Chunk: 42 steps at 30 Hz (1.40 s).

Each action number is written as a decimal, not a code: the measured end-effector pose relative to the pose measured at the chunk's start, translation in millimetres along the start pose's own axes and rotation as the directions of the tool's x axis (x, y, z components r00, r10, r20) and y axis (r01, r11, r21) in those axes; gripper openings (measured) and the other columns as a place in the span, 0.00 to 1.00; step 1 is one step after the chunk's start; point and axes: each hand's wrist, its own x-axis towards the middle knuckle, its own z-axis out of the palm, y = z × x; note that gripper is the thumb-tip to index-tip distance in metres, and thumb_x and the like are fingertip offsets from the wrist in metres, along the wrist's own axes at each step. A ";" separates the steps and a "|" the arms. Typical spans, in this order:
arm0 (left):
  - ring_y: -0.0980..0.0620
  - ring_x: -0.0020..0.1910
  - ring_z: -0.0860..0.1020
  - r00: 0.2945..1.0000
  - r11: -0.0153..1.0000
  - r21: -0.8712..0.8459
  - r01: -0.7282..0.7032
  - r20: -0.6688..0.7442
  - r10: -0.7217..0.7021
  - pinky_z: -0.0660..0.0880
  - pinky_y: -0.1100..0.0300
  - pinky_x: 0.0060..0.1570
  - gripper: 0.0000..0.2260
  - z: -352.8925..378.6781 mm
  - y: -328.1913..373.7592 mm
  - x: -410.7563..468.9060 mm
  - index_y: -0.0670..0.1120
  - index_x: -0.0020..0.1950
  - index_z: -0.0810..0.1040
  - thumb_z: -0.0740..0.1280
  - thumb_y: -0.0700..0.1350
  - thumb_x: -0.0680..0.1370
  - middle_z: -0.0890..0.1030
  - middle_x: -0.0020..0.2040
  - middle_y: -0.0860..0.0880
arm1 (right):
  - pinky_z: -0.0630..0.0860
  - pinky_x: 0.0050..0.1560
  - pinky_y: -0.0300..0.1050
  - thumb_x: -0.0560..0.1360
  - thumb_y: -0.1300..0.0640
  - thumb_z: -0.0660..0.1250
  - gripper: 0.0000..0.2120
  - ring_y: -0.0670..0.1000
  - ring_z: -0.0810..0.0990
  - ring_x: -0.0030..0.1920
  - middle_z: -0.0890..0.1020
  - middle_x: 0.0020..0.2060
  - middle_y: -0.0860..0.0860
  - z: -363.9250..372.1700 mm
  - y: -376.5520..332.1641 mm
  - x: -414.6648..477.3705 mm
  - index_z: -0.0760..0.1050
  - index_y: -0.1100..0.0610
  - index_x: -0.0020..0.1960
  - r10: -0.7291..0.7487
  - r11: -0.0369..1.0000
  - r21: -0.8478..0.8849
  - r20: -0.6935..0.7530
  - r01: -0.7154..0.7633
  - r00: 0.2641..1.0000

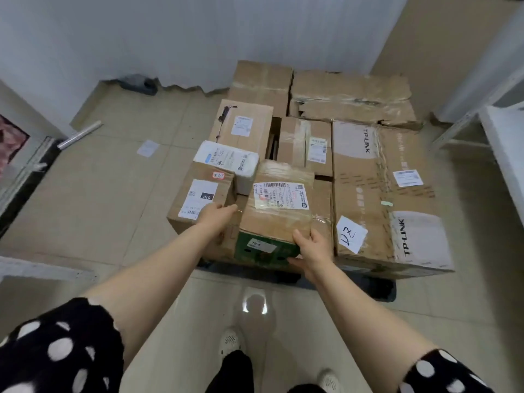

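A taped cardboard parcel (279, 219) with a white shipping label and a green front face sits tilted on top of a pile of boxes. My right hand (312, 248) grips its near right corner, thumb on top and fingers under the green face. My left hand (216, 215) reaches to the parcel's left side with relaxed fingers, lying partly on the neighbouring labelled box (198, 191); its contact with the parcel is hard to tell.
The pile holds a white soft package (226, 160), a big TP-LINK carton (385, 194) on the right and several brown boxes behind, all on a dark pallet (368, 287). A foil roll (80, 134) and a paper slip (147, 148) lie on the tiled floor. White shelving (504, 137) stands right.
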 end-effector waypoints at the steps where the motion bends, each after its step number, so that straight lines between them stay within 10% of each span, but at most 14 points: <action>1: 0.42 0.65 0.72 0.999 0.998 0.067 0.001 -0.037 0.002 0.69 0.53 0.64 0.21 -6.6 -7.3 11.4 0.41 0.67 0.73 0.64 0.51 0.78 0.74 0.66 0.44 | 0.75 0.58 0.61 0.80 0.58 0.62 0.10 0.50 0.77 0.48 0.78 0.52 0.50 7.0 4.2 5.2 0.71 0.54 0.61 0.004 1.000 -0.009 -0.006 -0.005 1.000; 7: 0.39 0.67 0.67 0.980 0.907 0.419 0.038 -0.194 0.049 0.66 0.50 0.63 0.25 -31.8 -44.3 72.3 0.47 0.68 0.70 0.68 0.56 0.74 0.71 0.67 0.40 | 0.75 0.59 0.61 0.80 0.60 0.60 0.11 0.48 0.77 0.49 0.78 0.52 0.50 34.0 22.8 33.8 0.70 0.54 0.62 0.010 0.998 -0.059 0.009 -0.009 1.000; 14: 0.36 0.75 0.40 0.983 0.878 0.451 0.162 -0.149 -0.104 0.52 0.34 0.70 0.46 -30.8 -63.0 100.4 0.61 0.76 0.53 0.74 0.65 0.64 0.40 0.77 0.39 | 0.75 0.60 0.63 0.80 0.60 0.61 0.15 0.55 0.77 0.58 0.78 0.58 0.54 45.1 42.8 62.7 0.69 0.55 0.66 0.048 0.995 -0.084 0.009 -0.047 0.999; 23: 0.36 0.75 0.40 0.986 0.872 0.462 0.161 -0.121 -0.117 0.55 0.36 0.70 0.43 -22.1 -73.8 112.5 0.58 0.77 0.50 0.72 0.62 0.69 0.39 0.77 0.39 | 0.78 0.54 0.54 0.80 0.61 0.61 0.16 0.49 0.78 0.52 0.78 0.53 0.50 50.3 51.9 78.0 0.68 0.54 0.67 0.008 0.997 -0.079 -0.004 -0.008 1.000; 28: 0.39 0.75 0.36 0.989 0.832 0.537 0.137 -0.121 -0.085 0.50 0.35 0.70 0.43 -23.8 -69.7 105.8 0.53 0.78 0.51 0.70 0.63 0.71 0.38 0.77 0.38 | 0.76 0.60 0.57 0.81 0.63 0.57 0.19 0.57 0.73 0.63 0.73 0.63 0.56 40.1 70.2 70.0 0.66 0.58 0.71 0.059 0.997 0.055 -0.274 -0.045 0.960; 31: 0.41 0.77 0.42 0.968 0.690 0.719 -0.084 -0.107 0.229 0.47 0.43 0.73 0.32 -17.6 -66.5 100.4 0.45 0.75 0.61 0.66 0.57 0.76 0.47 0.78 0.39 | 0.74 0.61 0.59 0.81 0.56 0.58 0.19 0.57 0.72 0.64 0.73 0.65 0.56 50.7 72.0 78.4 0.66 0.58 0.71 0.158 0.984 0.116 -0.242 -0.134 0.957; 34: 0.41 0.68 0.66 0.879 0.674 0.631 -0.384 0.025 0.477 0.66 0.50 0.62 0.13 -6.2 -57.4 88.2 0.42 0.58 0.75 0.62 0.46 0.77 0.72 0.65 0.42 | 0.73 0.61 0.62 0.76 0.42 0.64 0.27 0.58 0.75 0.61 0.76 0.62 0.54 67.5 67.9 87.5 0.67 0.55 0.69 0.212 0.976 -0.007 -0.189 -0.217 0.959; 42: 0.45 0.63 0.69 0.925 0.717 0.590 -0.372 0.167 0.342 0.67 0.52 0.63 0.22 37.8 -58.7 67.2 0.47 0.69 0.68 0.65 0.52 0.77 0.74 0.63 0.45 | 0.75 0.61 0.58 0.77 0.54 0.66 0.08 0.57 0.78 0.55 0.80 0.54 0.56 62.0 76.1 78.6 0.72 0.56 0.53 0.102 0.975 -0.177 -0.181 -0.134 0.978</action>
